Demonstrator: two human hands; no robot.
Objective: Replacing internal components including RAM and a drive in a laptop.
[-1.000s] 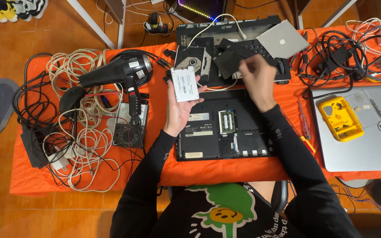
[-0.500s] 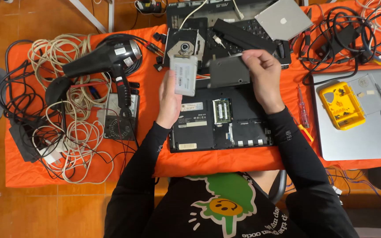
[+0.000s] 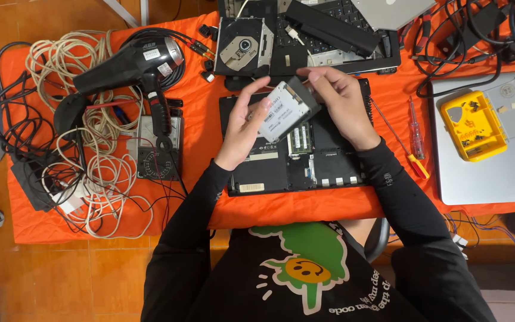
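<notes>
A flat rectangular drive [image 3: 285,109] with a pale label is held tilted above an opened black laptop base [image 3: 296,161]. My left hand [image 3: 242,128] grips the drive's left side and lower corner. My right hand [image 3: 341,104] holds its upper right edge, fingers curled over the dark casing. Below the drive, the laptop's bay shows green memory sticks [image 3: 299,140] and bare circuit areas. Both forearms wear black sleeves.
A black hair dryer [image 3: 129,62] lies on coiled cables at left, beside a multimeter [image 3: 159,146]. An optical drive [image 3: 242,46] and a keyboard part [image 3: 329,36] sit behind. At right lie a red screwdriver [image 3: 415,134], a yellow parts tray [image 3: 472,125] and a silver laptop [image 3: 496,173].
The drive was upright in my left hand alone; now both hands hold it, tilted, lower over the laptop base. My right hand let go of the dark part and came to the drive.
</notes>
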